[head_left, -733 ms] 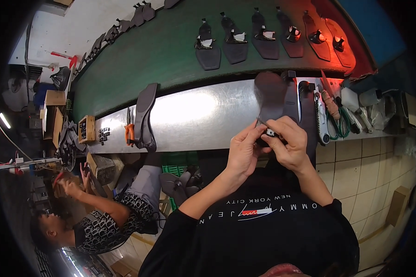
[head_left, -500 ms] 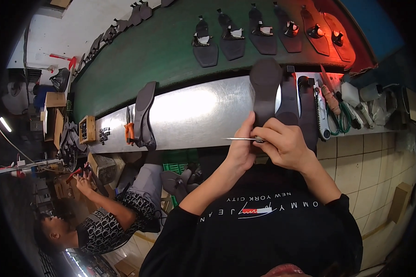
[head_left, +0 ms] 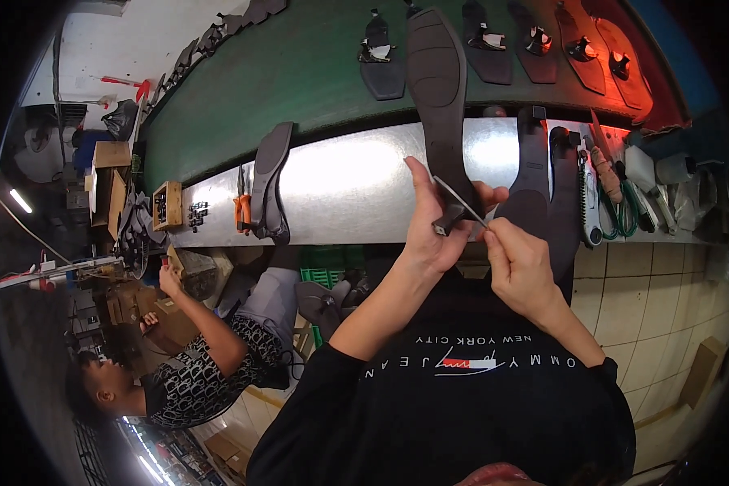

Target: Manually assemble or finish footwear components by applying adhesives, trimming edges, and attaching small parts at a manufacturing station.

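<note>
A dark brown shoe sole (head_left: 436, 73) with a heel stands out from my left hand (head_left: 436, 235), its toe end reaching over the green belt. My left fingers curl behind the heel end and hold it, the thumb raised beside it. Between the fingertips of my right hand (head_left: 522, 263) is a thin metal tool (head_left: 459, 199), slanting across the heel part of the sole. I cannot make out the tool's kind. Both hands are above the near edge of the metal ledge (head_left: 340, 190). More dark soles (head_left: 526, 198) lie on the ledge just right of my hands.
Several soles with straps (head_left: 381, 69) line the green belt (head_left: 316, 73); red light falls on the right ones. Leftward are stacked soles (head_left: 271, 162), orange-handled pliers (head_left: 243, 212), and a wooden box (head_left: 168, 204). A utility knife (head_left: 591, 202) lies right. A co-worker (head_left: 211, 348) is left.
The sole has tipped and swung up to the left, showing more of its length. The metal tool has turned from level to slanting, and my right hand has moved off the sole, slightly right and down.
</note>
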### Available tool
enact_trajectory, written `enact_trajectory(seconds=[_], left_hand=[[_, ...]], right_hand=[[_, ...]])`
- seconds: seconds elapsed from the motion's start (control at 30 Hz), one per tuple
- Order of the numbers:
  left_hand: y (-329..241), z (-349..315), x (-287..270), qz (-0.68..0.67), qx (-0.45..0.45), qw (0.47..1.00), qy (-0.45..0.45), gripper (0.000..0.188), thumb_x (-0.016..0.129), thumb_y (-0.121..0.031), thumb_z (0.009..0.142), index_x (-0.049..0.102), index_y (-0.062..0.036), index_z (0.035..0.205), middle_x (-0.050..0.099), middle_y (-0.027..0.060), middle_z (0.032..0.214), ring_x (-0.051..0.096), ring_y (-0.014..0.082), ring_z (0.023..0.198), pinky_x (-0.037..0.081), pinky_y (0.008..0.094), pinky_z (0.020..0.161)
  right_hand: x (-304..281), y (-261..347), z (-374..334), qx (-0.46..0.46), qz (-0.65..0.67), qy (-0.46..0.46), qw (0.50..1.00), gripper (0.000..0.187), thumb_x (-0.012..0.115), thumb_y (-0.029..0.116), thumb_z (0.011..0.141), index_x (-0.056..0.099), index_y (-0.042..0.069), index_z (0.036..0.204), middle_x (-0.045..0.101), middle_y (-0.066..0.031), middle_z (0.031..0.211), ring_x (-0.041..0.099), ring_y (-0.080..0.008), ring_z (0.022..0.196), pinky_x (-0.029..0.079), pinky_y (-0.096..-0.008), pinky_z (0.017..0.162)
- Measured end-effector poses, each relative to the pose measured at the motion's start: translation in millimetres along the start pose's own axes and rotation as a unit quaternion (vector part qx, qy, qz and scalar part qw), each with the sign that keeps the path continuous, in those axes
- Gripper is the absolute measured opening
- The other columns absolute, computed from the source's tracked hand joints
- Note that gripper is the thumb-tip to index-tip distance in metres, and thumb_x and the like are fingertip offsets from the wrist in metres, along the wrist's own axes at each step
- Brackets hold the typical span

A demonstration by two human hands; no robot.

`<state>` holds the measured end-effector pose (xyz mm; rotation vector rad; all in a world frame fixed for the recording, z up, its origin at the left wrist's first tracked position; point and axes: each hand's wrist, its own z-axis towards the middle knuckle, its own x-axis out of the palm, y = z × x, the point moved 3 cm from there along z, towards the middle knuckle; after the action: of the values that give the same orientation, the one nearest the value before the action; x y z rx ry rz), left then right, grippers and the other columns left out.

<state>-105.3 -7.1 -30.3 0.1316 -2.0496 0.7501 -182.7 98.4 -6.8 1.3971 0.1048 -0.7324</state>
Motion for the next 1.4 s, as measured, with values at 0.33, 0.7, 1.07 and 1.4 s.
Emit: enact_trajectory(seconds=[0.33,0.7,1.07,1.4], left_hand=[[2.4,11.1,-26.8,0.041,-0.017,0.998,-0.052,0.066,0.039,-0.072,0.087,0.055,-0.0082,0.092,0.061,0.0103,0.07,0.061,0.022,0.061,0.051,0.0345,0.057],[-35.1,6.3,-42.0,0.158,0.096,0.979,-0.082,0.077,0.017,-0.067,0.094,0.05,-0.0012,0.114,0.064,0.015,0.094,0.064,0.023,0.076,0.052,0.0334,0.07],[-24.3,-15.3,-46.1,0.268,0.153,0.951,-0.024,0.056,0.036,-0.041,0.102,0.027,-0.0082,0.145,0.058,0.0179,0.119,0.067,0.0241,0.086,0.056,0.0289,0.066],[-28.5,-28.2,-56.8,0.304,0.117,0.945,0.029,0.023,0.055,-0.007,0.092,0.051,-0.0001,0.114,0.064,0.0185,0.105,0.064,0.0288,0.104,0.056,0.0326,0.081]], right_hand=[[16.4,0.1,-9.4,-0.012,0.029,0.049,0.998,0.007,0.057,0.004,0.086,0.05,0.004,0.084,0.057,-0.0152,0.073,0.059,-0.0363,0.065,0.046,-0.043,0.054],[-48.0,-30.2,35.6,0.058,0.026,-0.153,0.986,0.031,0.052,0.002,0.085,0.057,-0.004,0.115,0.055,-0.0171,0.081,0.058,-0.0336,0.071,0.046,-0.038,0.064],[-5.9,-71.7,53.8,0.032,-0.197,-0.116,0.973,0.024,0.063,0.016,0.084,0.065,0.006,0.105,0.064,-0.0121,0.089,0.063,-0.0322,0.079,0.051,-0.0419,0.072],[-147.9,-111.7,-43.3,0.178,-0.38,-0.192,0.887,0.023,0.067,0.009,0.077,0.063,0.002,0.098,0.064,-0.0137,0.082,0.062,-0.0325,0.076,0.049,-0.0435,0.072]])
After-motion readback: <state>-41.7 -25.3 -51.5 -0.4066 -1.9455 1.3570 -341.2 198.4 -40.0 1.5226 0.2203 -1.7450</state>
